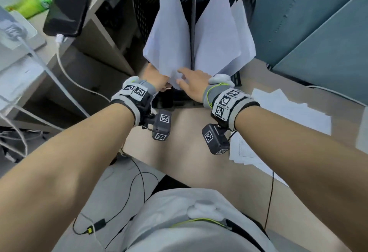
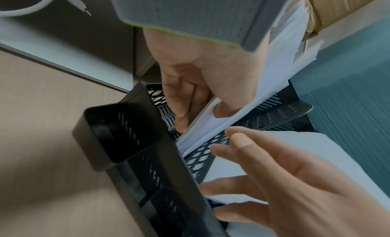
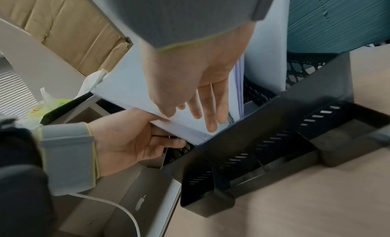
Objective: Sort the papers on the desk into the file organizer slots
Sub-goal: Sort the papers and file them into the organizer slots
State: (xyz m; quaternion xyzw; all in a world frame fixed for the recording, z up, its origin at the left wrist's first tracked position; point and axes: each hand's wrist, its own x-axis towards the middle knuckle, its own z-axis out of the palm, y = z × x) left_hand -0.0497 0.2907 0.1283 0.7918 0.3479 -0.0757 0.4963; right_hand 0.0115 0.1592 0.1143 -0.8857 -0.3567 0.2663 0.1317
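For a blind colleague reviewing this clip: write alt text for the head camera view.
Seen from above, both hands work a stack of white papers into the left slot of a black mesh file organizer: the left hand grips its lower edge, the right hand lies flat against it. More sheets fill the next slot, and loose papers wait on the desk.

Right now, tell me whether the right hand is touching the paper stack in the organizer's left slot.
Touching. The right wrist view shows the right hand with straight fingers pressed flat on the paper stack, while the left hand grips its lower edge.
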